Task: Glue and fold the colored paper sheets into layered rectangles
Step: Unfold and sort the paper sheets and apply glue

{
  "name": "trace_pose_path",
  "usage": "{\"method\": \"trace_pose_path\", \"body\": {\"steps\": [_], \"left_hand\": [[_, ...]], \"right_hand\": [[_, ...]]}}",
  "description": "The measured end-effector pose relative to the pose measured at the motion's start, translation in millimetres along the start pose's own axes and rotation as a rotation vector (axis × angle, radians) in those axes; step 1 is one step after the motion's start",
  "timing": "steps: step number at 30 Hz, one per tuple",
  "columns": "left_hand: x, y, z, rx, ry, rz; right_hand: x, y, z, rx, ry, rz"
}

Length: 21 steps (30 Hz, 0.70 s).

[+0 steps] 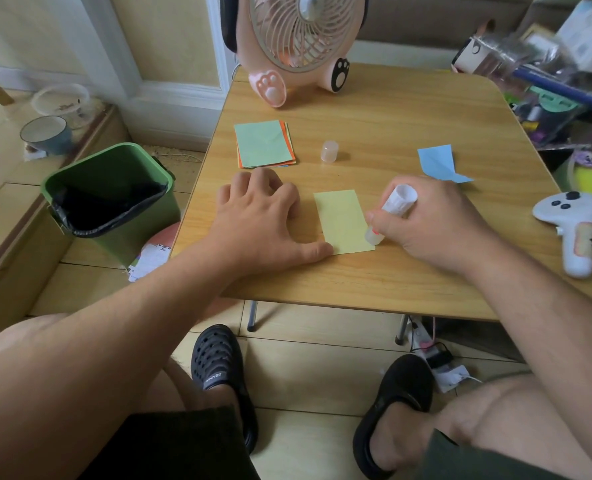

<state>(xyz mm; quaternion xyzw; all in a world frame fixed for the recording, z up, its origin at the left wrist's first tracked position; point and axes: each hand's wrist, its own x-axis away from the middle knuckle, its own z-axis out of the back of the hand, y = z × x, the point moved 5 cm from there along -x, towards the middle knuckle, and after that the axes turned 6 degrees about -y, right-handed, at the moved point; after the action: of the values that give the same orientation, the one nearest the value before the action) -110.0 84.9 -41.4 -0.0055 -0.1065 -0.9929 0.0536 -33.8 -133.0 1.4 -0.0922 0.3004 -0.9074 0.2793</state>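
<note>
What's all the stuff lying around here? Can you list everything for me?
yellow paper sheet: one, pale yellow, table centre
paper stack: one, green on top, orange edges, behind left hand
blue paper: one, creased, right rear
glue stick: one, white, tip on yellow sheet's right edge
glue cap: one, translucent, upright mid-table
fan: one, pink, far edge
controller: one, white, right edge
bin: one, green, floor left
table: one, wooden
left hand: flat, thumb on sheet's corner
right hand: grips glue stick
</note>
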Motion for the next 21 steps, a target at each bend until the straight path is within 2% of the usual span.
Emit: {"method": "trace_pose_path", "body": {"steps": [3, 5, 12, 21], "left_hand": [[-0.3, -0.2, -0.1, -0.001, -0.004, -0.001], [-0.6, -0.2, 0.0, 0.008, -0.005, -0.003], [-2.3, -1.6, -1.2, 0.085, 0.029, -0.007], [-2.5, -2.0, -3.1, 0.061, 0.045, -0.011]], "right_hand": [[-1.9, 3.4, 13.3, -0.084, 0.120, -0.044], [-1.8, -0.4, 13.0, -0.094, 0.132, -0.022], [-2.1, -26.1, -21.4, -0.076, -0.023, 0.118], [-7.6, -23.5, -33.9, -0.043, -0.108, 0.110]]}}
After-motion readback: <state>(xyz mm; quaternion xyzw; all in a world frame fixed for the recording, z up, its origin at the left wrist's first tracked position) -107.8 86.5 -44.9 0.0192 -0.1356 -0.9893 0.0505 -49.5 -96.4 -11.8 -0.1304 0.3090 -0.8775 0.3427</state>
